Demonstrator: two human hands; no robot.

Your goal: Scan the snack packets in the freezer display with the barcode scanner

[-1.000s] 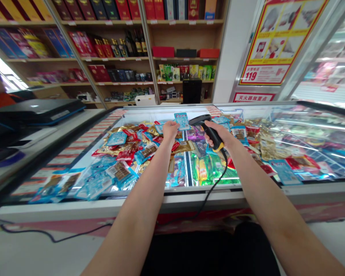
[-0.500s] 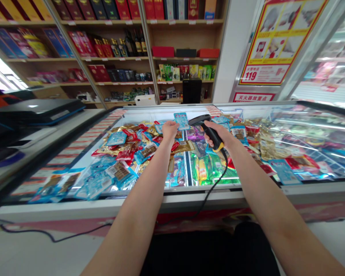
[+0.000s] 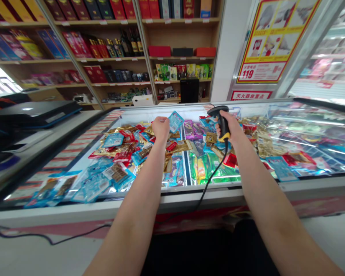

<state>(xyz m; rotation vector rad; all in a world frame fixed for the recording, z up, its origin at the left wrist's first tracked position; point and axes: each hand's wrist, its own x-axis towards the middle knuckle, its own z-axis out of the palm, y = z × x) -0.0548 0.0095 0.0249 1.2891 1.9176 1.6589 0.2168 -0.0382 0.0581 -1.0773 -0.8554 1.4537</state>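
Note:
A small blue snack packet [image 3: 176,121] is pinched in the fingers of my left hand [image 3: 161,128], tilted above the pile. My right hand [image 3: 232,125] is wrapped round the grip of a black and yellow barcode scanner [image 3: 223,124], whose head points left. From its base a black cable [image 3: 211,178] hangs over the front edge. Beneath my hands lie many snack packets: red ones [image 3: 123,152], blue ones [image 3: 92,182], purple ones [image 3: 192,129], green ones [image 3: 205,165] and gold ones [image 3: 263,140].
The packets lie in and on a glass-topped freezer [image 3: 149,209] with a white rim. Behind it stand wooden shelves [image 3: 184,21] with boxes and bottles. A dark flat machine [image 3: 37,113] sits on the left counter. A fire notice [image 3: 276,42] hangs on the back wall.
My hands have moved apart: the left with the blue packet went slightly left, the right with the scanner went right and up. The packet is now more tilted.

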